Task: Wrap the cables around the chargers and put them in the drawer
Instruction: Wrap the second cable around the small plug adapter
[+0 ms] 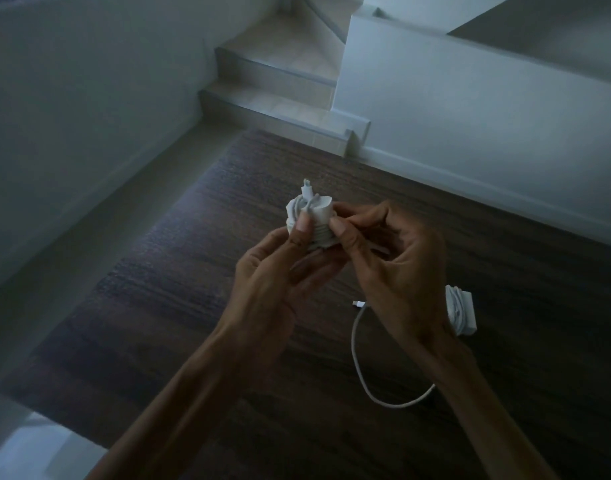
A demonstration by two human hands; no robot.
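A white charger (314,220) with its cable wound round it several turns is held up over the dark wooden tabletop (193,306). My left hand (276,271) grips it from below, thumb pressed on the coils. My right hand (394,265) pinches its right side with thumb and fingers. The cable's plug end sticks up at the charger's top. A second white charger (461,311) lies on the table behind my right wrist, partly wrapped, with a loose cable (357,348) curving out to a plug tip near the middle. No drawer is in view.
The tabletop's left edge runs beside a grey floor strip (89,237) and a white wall. Tiled stair steps (283,98) rise beyond the table's far end, next to a white half-wall (470,116). A pale object (30,445) sits at the bottom left corner.
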